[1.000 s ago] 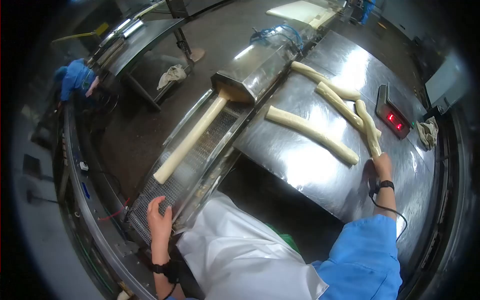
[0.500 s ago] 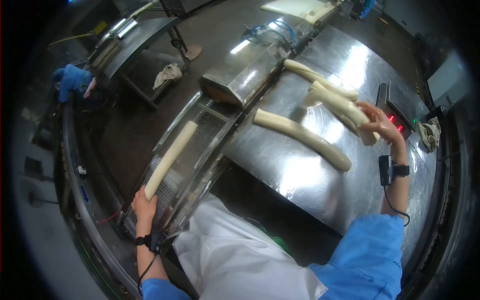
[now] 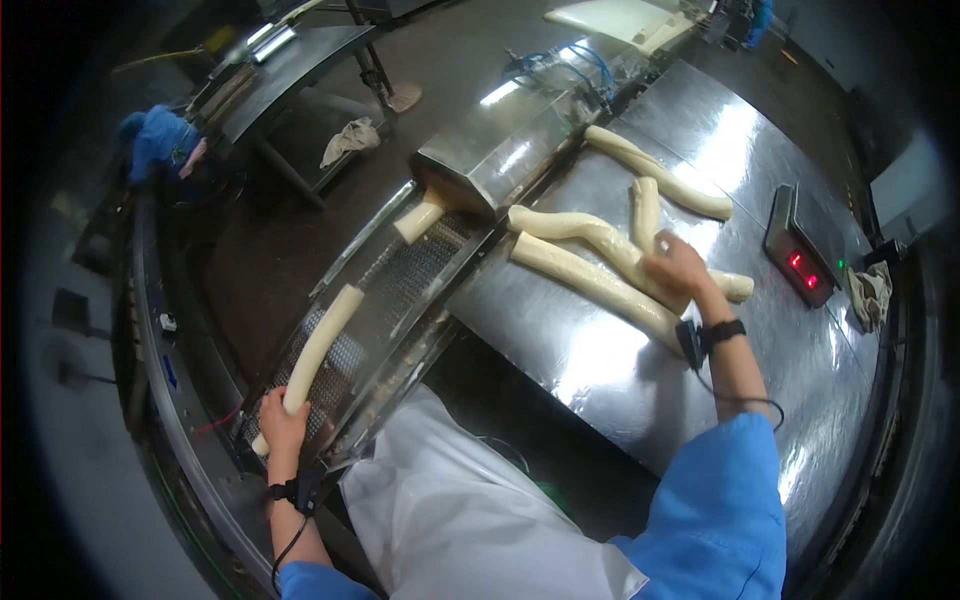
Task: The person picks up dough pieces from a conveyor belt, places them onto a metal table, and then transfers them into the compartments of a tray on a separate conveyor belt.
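Note:
My left hand [image 3: 283, 420] is closed around the lower part of a long pale roll [image 3: 330, 335], which looks like dough and lies along the mesh conveyor belt [image 3: 385, 285]. A short end of it shows below the hand. On the steel table, my right hand [image 3: 678, 268] is curled over a curved pale roll [image 3: 575, 226], hiding part of it. A straighter roll [image 3: 590, 283] lies just in front. Behind the hand, a roll [image 3: 646, 205] points away from me, and a pale end [image 3: 738, 288] shows to the right. Another roll [image 3: 660, 175] lies farther back.
A metal housing [image 3: 510, 145] covers the belt's far part, with a pale roll end [image 3: 418, 222] at its opening. A scale [image 3: 800, 250] with red digits and a cloth [image 3: 869, 297] are at right. A person in blue [image 3: 163, 143] is at far left.
My right hand has moved left with the curved roll, laying it beside the straight one. My left hand's roll has shifted slightly toward me. A roll end now shows at the housing opening.

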Tool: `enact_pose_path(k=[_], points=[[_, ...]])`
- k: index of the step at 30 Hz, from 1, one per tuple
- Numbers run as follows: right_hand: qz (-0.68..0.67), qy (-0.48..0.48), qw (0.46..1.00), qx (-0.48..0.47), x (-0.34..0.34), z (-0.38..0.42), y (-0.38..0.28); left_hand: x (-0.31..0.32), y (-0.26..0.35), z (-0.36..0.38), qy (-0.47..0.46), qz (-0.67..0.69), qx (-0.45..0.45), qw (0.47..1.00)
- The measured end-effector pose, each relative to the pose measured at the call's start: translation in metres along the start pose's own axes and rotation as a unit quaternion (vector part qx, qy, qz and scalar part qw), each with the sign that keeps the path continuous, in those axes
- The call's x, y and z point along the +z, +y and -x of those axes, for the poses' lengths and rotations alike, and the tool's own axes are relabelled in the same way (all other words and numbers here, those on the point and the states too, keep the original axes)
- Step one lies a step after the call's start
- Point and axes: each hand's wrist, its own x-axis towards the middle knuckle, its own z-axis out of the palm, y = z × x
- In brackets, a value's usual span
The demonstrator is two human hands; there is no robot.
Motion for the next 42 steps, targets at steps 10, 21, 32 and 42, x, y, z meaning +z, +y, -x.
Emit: enact_pose_path(k=[10, 21, 32, 42], points=[[0.204, 0.15, 0.964, -0.078, -0.017, -0.116, 0.083, -0.046, 0.028, 0.047, -0.05, 0.076, -0.123, 0.988], [-0.051, 0.005, 0.999, 0.018, 0.0, -0.088, 0.015, -0.057, 0.053, 0.063, -0.113, 0.616, -0.46, 0.629], [0.25, 0.151, 0.947, -0.134, -0.021, 0.052, 0.051, -0.086, 0.019, 0.088, 0.005, 0.738, -0.458, 0.495], [0.06, 0.334, 0.91, 0.24, 0.036, 0.158, 0.17, -0.107, 0.005, 0.083, 0.055, 0.811, -0.392, 0.43]])
